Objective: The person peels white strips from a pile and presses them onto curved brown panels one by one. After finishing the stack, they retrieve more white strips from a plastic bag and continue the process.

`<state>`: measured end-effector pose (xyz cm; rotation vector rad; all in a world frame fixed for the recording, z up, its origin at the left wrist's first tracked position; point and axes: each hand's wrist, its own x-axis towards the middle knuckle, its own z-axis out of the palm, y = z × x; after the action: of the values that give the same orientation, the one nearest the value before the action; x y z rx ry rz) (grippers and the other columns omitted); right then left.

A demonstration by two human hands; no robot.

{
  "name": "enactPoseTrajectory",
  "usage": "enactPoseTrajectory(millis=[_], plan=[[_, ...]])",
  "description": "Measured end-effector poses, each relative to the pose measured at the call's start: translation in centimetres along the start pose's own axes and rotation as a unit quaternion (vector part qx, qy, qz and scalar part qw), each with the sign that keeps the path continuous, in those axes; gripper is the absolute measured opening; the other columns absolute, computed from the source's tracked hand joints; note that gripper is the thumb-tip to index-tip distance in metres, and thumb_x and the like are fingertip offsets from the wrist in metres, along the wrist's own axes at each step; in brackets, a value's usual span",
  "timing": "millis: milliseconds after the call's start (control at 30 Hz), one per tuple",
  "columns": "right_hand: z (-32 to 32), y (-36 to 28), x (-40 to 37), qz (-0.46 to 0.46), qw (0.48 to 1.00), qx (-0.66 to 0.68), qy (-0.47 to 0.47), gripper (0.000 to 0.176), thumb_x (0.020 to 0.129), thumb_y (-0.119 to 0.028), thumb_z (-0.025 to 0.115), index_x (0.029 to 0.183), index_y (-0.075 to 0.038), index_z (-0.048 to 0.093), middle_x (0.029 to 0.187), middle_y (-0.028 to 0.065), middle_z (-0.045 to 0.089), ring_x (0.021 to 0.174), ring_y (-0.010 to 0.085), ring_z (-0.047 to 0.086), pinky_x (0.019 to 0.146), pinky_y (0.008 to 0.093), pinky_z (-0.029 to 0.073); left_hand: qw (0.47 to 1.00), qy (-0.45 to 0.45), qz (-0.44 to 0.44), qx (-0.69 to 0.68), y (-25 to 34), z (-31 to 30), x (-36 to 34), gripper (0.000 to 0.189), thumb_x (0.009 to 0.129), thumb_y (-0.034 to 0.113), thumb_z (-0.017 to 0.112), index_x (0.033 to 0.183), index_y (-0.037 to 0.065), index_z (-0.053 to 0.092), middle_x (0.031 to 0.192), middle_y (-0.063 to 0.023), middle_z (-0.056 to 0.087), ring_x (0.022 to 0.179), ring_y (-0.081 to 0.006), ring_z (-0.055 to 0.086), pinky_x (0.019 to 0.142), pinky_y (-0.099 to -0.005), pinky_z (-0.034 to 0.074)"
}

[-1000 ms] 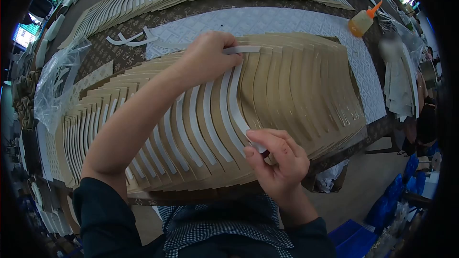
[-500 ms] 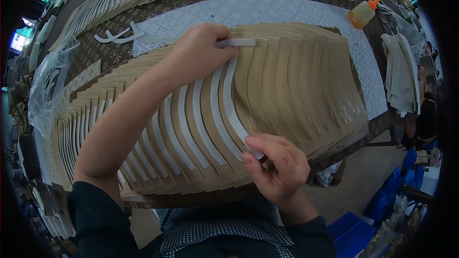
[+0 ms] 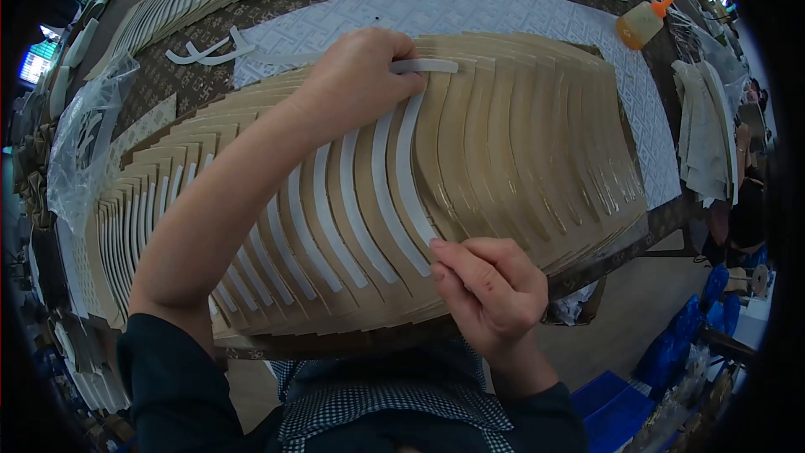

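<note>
The white strip (image 3: 406, 151) lies along a tan curved piece (image 3: 433, 147), its far end pinched in the fingers of the left hand (image 3: 360, 75) and its near end pressed under the clenched fingers of the right hand (image 3: 490, 285). If either end slips sideways, it may stick crooked onto the neighbour piece. To the right of the fingers, bare tan pieces (image 3: 545, 143) overlap closely; the glue bottle (image 3: 641, 23) stands far beyond them.
</note>
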<state>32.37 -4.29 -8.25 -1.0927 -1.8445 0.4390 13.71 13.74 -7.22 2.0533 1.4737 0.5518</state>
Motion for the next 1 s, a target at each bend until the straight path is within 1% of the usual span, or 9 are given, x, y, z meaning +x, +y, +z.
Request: enactPoseTrajectory(millis=[167,367,567,767,867,1000], plan=[[-0.3,-0.2,0.0,0.022,0.999,-0.027,-0.034,0.028,0.073,0.006,0.078,0.099,-0.001,0.076,0.084,0.006,0.063,0.066,0.0158,0.061,0.055,0.0262,0.048,0.999,0.02,0.022,0.022,-0.1,0.2,-0.2,0.022,0.082,0.019,0.072,0.094,-0.001,0.071,0.079,-0.0098,0.069,0.073,-0.0155,0.062,0.072,-0.0328,0.051],[-0.7,0.3,0.2,0.006,0.998,-0.045,-0.053,0.03,0.07,0.006,0.079,0.098,-0.001,0.076,0.082,0.0063,0.062,0.065,0.0173,0.061,0.055,0.0283,0.048,0.999,0.03,0.031,0.031,-0.3,0.3,-0.2,0.024,0.082,0.02,0.073,0.094,-0.001,0.07,0.08,-0.0123,0.069,0.073,-0.0187,0.063,0.073,-0.0343,0.052],[-0.8,0.5,0.1,0.01,0.996,-0.06,-0.062,0.028,0.069,0.005,0.079,0.096,-0.002,0.076,0.081,0.006,0.062,0.065,0.0182,0.061,0.055,0.0285,0.048,0.998,0.037,0.036,0.044,-0.2,0.3,-0.2,0.025,0.081,0.021,0.073,0.094,-0.001,0.071,0.081,-0.0138,0.07,0.075,-0.0219,0.065,0.074,-0.0355,0.052],[-0.9,0.6,0.2,0.007,0.994,-0.077,-0.072,0.027,0.069,0.004,0.08,0.095,-0.002,0.076,0.081,0.0059,0.061,0.068,0.0188,0.061,0.057,0.0298,0.048,0.997,0.044,0.04,0.05,0.1,0.4,-0.5,0.026,0.082,0.021,0.072,0.096,-0.001,0.07,0.088,-0.0154,0.069,0.081,-0.0252,0.066,0.077,-0.0372,0.052],[-1.0,0.8,0.1,-0.001,0.992,-0.093,-0.083,0.028,0.068,0.003,0.08,0.096,-0.003,0.077,0.081,0.0051,0.061,0.069,0.0185,0.06,0.057,0.03,0.048,0.997,0.038,0.039,0.049,0.1,0.3,-0.5,0.026,0.082,0.02,0.072,0.097,-0.001,0.07,0.091,-0.0159,0.069,0.083,-0.0267,0.066,0.079,-0.038,0.051],[-1.2,0.7,0.2,-0.018,0.986,-0.134,-0.101,0.028,0.067,-0.003,0.08,0.095,-0.006,0.078,0.083,0.0026,0.06,0.072,0.0178,0.055,0.06,0.0298,0.046,0.994,0.058,0.062,0.064,0.0,0.4,-0.6,0.026,0.082,0.02,0.072,0.096,-0.001,0.07,0.091,-0.0161,0.069,0.085,-0.0286,0.066,0.08,-0.0388,0.051]])
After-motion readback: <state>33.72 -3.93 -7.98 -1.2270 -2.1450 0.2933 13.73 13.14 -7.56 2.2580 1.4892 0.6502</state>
